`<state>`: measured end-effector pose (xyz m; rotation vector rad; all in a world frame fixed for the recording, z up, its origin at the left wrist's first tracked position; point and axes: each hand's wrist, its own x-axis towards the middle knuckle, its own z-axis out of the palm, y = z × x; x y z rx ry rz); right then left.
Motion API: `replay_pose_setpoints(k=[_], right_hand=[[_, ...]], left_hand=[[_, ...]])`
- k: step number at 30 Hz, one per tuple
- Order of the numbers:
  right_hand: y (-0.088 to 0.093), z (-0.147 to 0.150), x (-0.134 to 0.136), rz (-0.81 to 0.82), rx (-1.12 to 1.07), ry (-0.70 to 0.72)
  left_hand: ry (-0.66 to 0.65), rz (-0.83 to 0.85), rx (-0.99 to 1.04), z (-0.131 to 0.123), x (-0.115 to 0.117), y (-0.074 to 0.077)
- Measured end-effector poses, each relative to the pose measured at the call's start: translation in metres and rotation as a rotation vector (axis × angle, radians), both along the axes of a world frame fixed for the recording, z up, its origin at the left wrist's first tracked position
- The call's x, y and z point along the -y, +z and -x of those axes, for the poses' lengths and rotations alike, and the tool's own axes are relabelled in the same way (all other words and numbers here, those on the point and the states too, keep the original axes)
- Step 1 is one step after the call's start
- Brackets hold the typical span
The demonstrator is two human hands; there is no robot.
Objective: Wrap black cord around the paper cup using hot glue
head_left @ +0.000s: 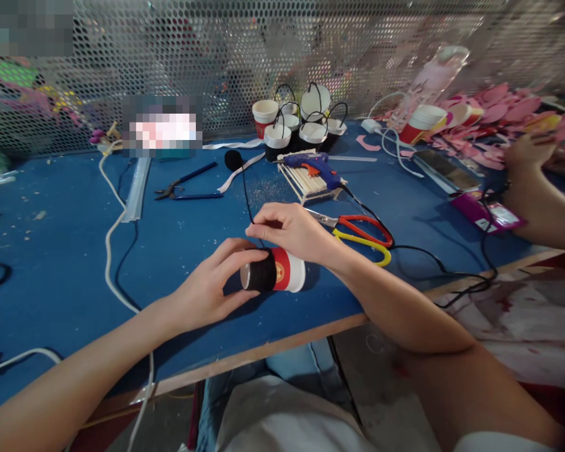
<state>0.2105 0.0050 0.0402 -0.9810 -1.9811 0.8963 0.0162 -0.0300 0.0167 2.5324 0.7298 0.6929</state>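
A red and white paper cup [282,271] lies on its side over the blue table [66,276], its lower part wrapped in black yarn. My left hand [214,289] grips the cup's bottom end with fingers curled round it. My right hand [294,231] hovers just above the cup and pinches a strand of black yarn [246,194] that runs back to a small black ball [233,159].
Red and yellow scissors [365,233] lie right of my hand. A blue glue gun [313,164] rests on wooden sticks, with finished black-wrapped cups [296,129] behind. Pliers [183,187], white cable [110,251], pink cut-outs [494,107]. Another person's hand [534,157] at right. Mesh wall behind.
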Motion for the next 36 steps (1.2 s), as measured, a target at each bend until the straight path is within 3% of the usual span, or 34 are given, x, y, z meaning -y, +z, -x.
replay_pose_setpoints(k=[4,8,10,13,16,20,23,29,34,36], right_hand=[[-0.001,0.003,-0.001,0.076,0.047,0.064],[-0.008,0.002,-0.008,0.125,0.065,-0.021],[-0.006,-0.004,-0.015,0.08,0.068,-0.137],[0.009,-0.025,-0.03,-0.135,0.098,-0.392],[0.026,-0.054,-0.053,-0.323,0.294,-0.686],[0.024,-0.084,-0.083,-0.085,0.74,-0.754],[0.009,-0.091,-0.095,0.03,0.835,-0.744],[-0.008,-0.098,-0.099,-0.033,0.762,-0.766],[-0.006,-0.102,-0.094,-0.074,0.442,-0.883],[-0.003,-0.099,-0.088,-0.049,0.302,-0.829]], left_hand=[[-0.001,0.002,-0.074,0.0,0.003,0.0],[0.033,0.019,-0.103,0.001,0.004,0.0],[0.062,0.038,-0.104,0.001,0.003,0.002],[0.116,0.059,-0.078,0.003,-0.001,0.004],[0.18,0.076,-0.033,0.005,-0.007,0.003],[0.216,0.113,0.012,0.009,-0.013,-0.003],[0.213,0.15,0.059,0.01,-0.015,-0.006],[0.208,0.148,0.091,0.009,-0.014,-0.003],[0.212,0.148,0.115,0.009,-0.014,-0.002],[0.218,0.135,0.125,0.009,-0.015,-0.003]])
